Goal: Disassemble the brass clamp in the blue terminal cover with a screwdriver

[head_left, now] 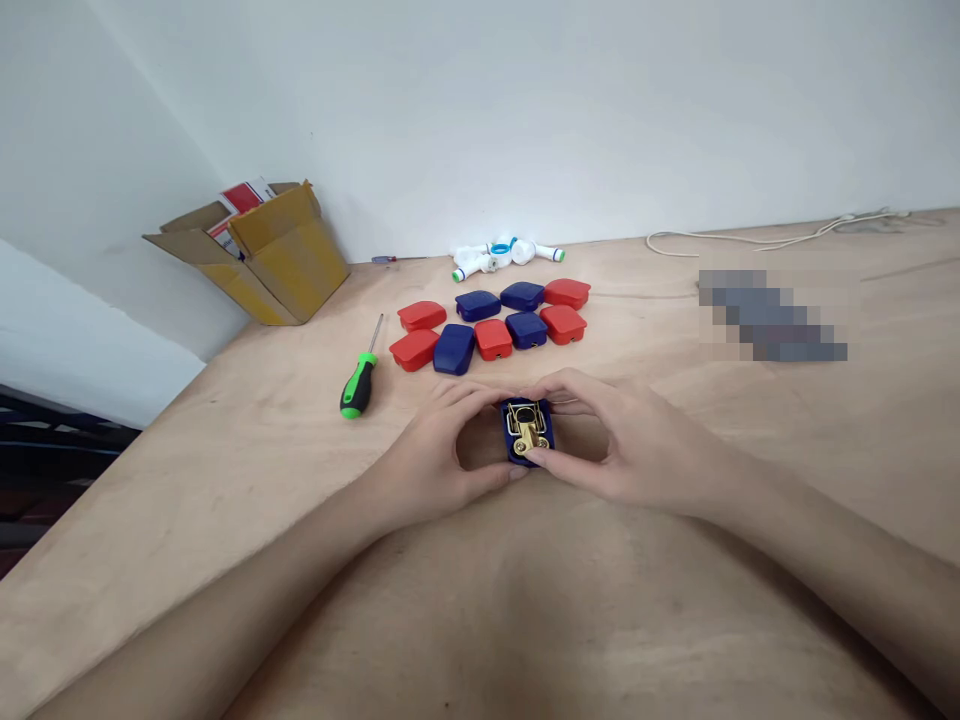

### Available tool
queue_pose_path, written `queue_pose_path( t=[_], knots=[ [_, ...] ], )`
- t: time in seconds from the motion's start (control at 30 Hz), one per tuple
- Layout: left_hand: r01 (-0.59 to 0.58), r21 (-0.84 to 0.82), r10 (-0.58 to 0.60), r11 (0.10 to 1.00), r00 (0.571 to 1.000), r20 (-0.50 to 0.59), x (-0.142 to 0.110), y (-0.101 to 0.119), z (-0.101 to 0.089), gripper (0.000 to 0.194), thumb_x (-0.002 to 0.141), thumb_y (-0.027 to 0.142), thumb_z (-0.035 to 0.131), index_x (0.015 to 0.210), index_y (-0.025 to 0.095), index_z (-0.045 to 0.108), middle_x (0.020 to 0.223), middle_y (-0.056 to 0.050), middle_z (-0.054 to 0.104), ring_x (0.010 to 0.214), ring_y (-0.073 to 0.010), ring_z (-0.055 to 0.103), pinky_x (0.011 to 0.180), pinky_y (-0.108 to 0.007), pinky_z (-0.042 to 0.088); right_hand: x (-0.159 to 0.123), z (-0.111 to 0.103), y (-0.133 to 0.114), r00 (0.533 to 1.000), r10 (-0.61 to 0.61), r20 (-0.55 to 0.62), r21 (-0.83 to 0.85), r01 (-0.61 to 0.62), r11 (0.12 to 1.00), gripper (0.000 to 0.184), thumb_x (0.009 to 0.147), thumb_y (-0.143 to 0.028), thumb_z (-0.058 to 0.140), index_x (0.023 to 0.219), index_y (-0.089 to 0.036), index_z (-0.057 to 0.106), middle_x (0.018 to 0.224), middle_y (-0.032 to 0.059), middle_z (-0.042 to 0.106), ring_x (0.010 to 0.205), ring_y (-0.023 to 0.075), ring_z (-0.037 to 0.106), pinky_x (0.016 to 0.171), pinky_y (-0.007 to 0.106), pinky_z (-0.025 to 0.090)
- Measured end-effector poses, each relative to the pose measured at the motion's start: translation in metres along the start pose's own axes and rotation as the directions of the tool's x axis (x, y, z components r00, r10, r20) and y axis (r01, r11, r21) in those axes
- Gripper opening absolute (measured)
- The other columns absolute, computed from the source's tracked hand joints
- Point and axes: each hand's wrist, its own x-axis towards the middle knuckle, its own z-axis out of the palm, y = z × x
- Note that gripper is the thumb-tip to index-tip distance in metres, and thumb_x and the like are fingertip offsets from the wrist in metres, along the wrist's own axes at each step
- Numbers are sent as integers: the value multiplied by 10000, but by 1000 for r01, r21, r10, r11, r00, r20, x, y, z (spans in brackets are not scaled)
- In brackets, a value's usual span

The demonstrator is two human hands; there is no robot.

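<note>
In the middle of the table, both my hands grip a small dark blue plastic case (507, 440) that shows its underside. A gold metal mechanism (527, 425) with a silver wire frame and two round heads sits inside it. My left hand (442, 445) curls around the case's left side, thumb at its near edge. From the right, my right hand (619, 435) holds it, with the thumb on the gold part and the fingers at the far edge. Beyond my hands lie similar red cases (493, 340) and blue cases (454, 349) in two rough rows.
A green and black screwdriver (358, 385) lies left of the cases. An open cardboard box (292, 265) stands at the back left. White fittings with green ends (472, 265), a smaller screwdriver (386, 260) and a pale cable (750, 243) lie along the wall. A pixelated object (772, 318) is at right.
</note>
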Motion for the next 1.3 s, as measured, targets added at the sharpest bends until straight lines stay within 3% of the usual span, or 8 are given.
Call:
queue_pose_path(
  t=[0.2, 0.33, 0.5, 0.67, 0.8, 0.9, 1.13, 1.3],
  knots=[
    [-2, 17, 2, 1000, 1000, 12, 0, 0, 0, 576, 828, 322, 829, 1346, 243, 588, 1411, -92, 629, 1312, -281, 553, 1132, -469, 422, -1, 2, 6, 1000, 12, -6, 108, -11, 994, 345, 891, -309, 730, 1214, -260, 619, 1203, 19, 747, 1101, 218, 727, 980, 400, 601],
    [54, 48, -54, 997, 998, -16, -1, -5, -3, 577, 778, 450, 870, 1247, 233, 612, 1302, -90, 669, 1199, -283, 593, 1043, -472, 473, -2, 1, 10, 990, -138, -33, 13, 139, 990, 304, 892, -151, 649, 1175, -258, 676, 1343, 58, 658, 1260, 261, 637, 1053, 456, 559],
    [39, 87, -36, 995, 999, -39, -2, -9, -9, 322, 823, 465, 825, 846, 198, 647, 1077, -65, 707, 1025, -240, 630, 915, -407, 509, 0, -1, 13, 969, -231, -85, -22, 230, 973, 297, 911, -87, 595, 1130, -233, 734, 1335, 98, 616, 1274, 251, 608, 1024, 417, 562],
    [42, 256, -11, 966, 993, -120, 0, -10, -21, 280, 945, 432, 686, 779, 208, 663, 909, -36, 715, 881, -203, 642, 814, -355, 493, 1, 5, 20, 977, -183, -106, -20, 182, 983, 237, 975, -161, 573, 1100, -245, 756, 1291, 89, 644, 1192, 225, 665, 867, 347, 614],
    [376, 420, -191, 826, 888, -419, -1, -13, -48, 215, 946, 390, 630, 810, 223, 636, 754, -16, 645, 706, -194, 584, 647, -336, 430, 2, 8, 24, 981, -155, -119, 17, 158, 987, 278, 985, -126, 509, 1001, -224, 768, 1317, 91, 656, 1178, 234, 690, 940, 392, 600],
    [578, 448, -334, 682, 791, -513, -3, -22, -68, 159, 878, 394, 666, 893, 241, 626, 889, -39, 678, 771, -233, 609, 637, -349, 424, 3, 8, 24, 983, -133, -130, 26, 137, 990, 308, 970, -98, 489, 939, -224, 769, 1269, 89, 678, 1139, 235, 708, 911, 389, 602],
    [698, 398, -562, 595, 716, -414, -4, -50, -82, 199, 766, 347, 692, 924, 249, 622, 956, -43, 695, 828, -252, 665, 654, -358, 474, 5, 5, 27, 981, -152, -123, 24, 156, 988, 356, 897, 13, 480, 816, -220, 735, 1204, 33, 743, 1054, 174, 724, 898, 328, 579],
    [695, 155, -559, 702, 673, -484, -3, -45, -78, 157, 727, 238, 676, 879, 240, 635, 839, -2, 653, 633, -165, 606, 555, -300, 459, 4, 6, 26, 980, -140, -142, 69, 151, 986, 307, 913, -25, 513, 871, -233, 735, 1211, 45, 736, 1074, 215, 723, 845, 369, 606]
  ],
)
